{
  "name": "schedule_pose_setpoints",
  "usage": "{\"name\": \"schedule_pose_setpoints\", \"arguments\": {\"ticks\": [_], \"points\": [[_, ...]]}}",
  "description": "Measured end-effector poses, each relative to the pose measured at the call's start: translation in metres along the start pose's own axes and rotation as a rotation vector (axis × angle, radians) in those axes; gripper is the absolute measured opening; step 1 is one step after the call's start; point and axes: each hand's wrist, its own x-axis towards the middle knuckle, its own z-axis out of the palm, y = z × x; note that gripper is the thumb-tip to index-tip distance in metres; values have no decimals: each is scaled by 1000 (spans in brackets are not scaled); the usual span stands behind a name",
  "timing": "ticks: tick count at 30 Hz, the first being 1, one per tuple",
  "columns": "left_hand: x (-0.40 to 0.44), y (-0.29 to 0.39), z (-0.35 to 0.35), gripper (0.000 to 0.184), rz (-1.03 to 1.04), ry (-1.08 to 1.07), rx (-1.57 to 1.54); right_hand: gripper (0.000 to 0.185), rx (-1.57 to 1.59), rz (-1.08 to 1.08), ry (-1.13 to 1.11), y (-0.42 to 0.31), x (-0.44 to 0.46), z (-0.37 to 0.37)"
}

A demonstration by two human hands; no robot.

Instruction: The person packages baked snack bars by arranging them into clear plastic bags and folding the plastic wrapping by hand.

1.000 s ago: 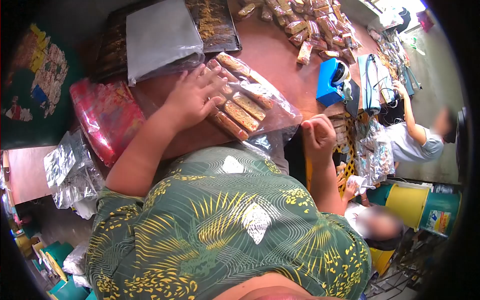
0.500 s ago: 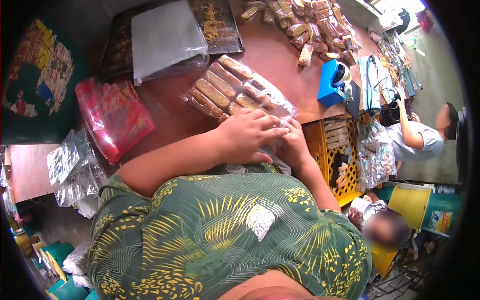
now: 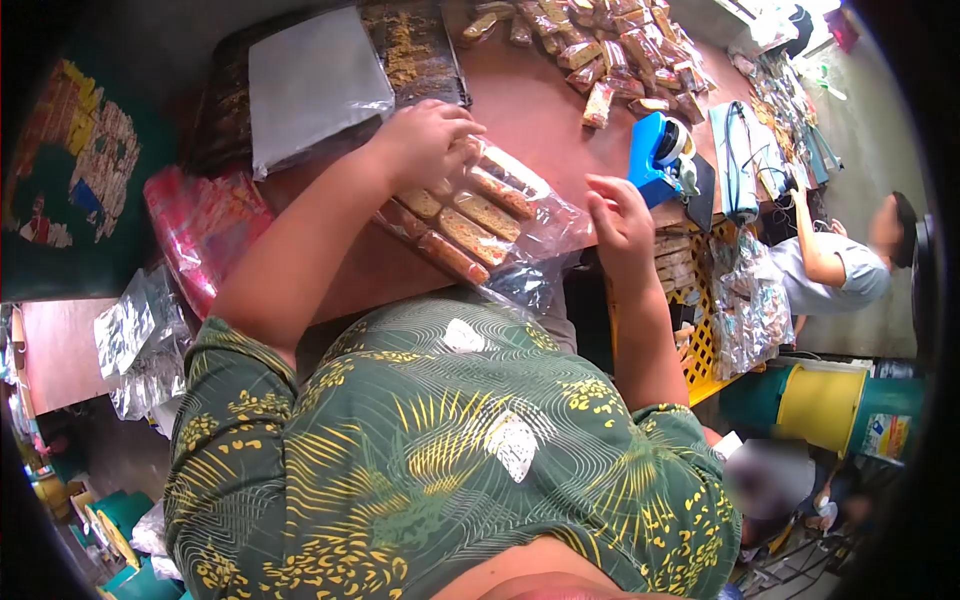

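A clear plastic bag (image 3: pixel 478 228) of oblong baked bars lies tilted on the table close to my body, its loose open end toward the right. My left hand (image 3: pixel 428 145) is bent over the bag's far left edge, fingers curled down onto it. Some bars are hidden beneath that hand. My right hand (image 3: pixel 622 222) is raised just off the bag's loose right end, thumb and fingers apart and holding nothing.
On the brown table (image 3: pixel 545 130) are a pile of wrapped bars (image 3: pixel 630 55), a blue tape dispenser (image 3: pixel 650 160), a grey sheet (image 3: pixel 315 85) on dark trays and a red plastic packet (image 3: pixel 205 235). A yellow crate (image 3: pixel 715 290) stands at right, near another person (image 3: pixel 830 265).
My left hand has moved forward and left to the bag's far edge. My right hand has let go of the loose end and moved right. The bag has shifted nearer my body.
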Motion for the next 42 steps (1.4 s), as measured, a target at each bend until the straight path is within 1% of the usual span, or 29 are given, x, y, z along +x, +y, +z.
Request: {"name": "schedule_pose_setpoints", "arguments": {"ticks": [2,3,7,8,11,13,15,16,17,19,20,22,23,25,26,28,31,32,35,37,38,40,42], "points": [[2,2,6,39,1,-38,76,36,49,78,-103,0,18,18],[2,3,8,41,-2,-57,116,44,-1,92,-183,4,24,28],[-14,12,5,41,-110,-83,49,43,-55,65,-414,2,42,52],[-23,17,3,40,-137,-59,51,43,-56,65,-473,1,48,56],[-53,41,-3,40,-320,-14,34,42,-51,136,-626,7,67,59],[-62,50,-15,41,-436,-84,39,41,-112,95,-716,3,81,62],[-69,45,-27,42,-511,-155,22,39,-155,77,-824,0,97,70],[-68,33,-30,42,-518,-158,68,40,-55,112,-838,2,99,77],[-65,19,-37,42,-490,-195,38,42,-90,142,-884,1,102,81],[-56,-19,-38,41,-460,-279,-167,48,-160,192,-969,-14,116,87],[-53,-29,-39,39,-499,-337,-241,53,-196,225,-983,-18,121,89],[-45,-34,-47,34,-574,-457,-396,54,-165,263,-989,-12,125,94],[-44,-42,-46,32,-546,-474,-422,54,-150,282,-992,-9,128,95],[-42,-51,-46,28,-487,-511,-474,54,-237,297,-1089,-3,135,93],[-41,-55,-45,27,-502,-565,-426,54,-261,289,-1116,0,138,91],[-33,-42,-59,25,-532,-677,-332,52,-277,246,-1143,11,140,86],[-38,-49,-49,26,-471,-624,-293,50,-228,248,-1163,26,142,81],[-41,-51,-48,25,-460,-594,-290,47,-269,231,-1141,29,141,80],[-47,-46,-55,25,-441,-527,-319,47,-274,293,-1122,4,139,71],[-53,-47,-56,25,-456,-514,-399,47,-223,272,-1081,6,135,71],[-52,-48,-56,25,-440,-561,-348,47,-199,258,-1058,6,134,71],[-46,-50,-57,24,-403,-649,-240,47,-257,252,-1087,3,133,73],[-48,-46,-57,23,-391,-569,-240,45,-271,265,-1074,2,130,74]]}}
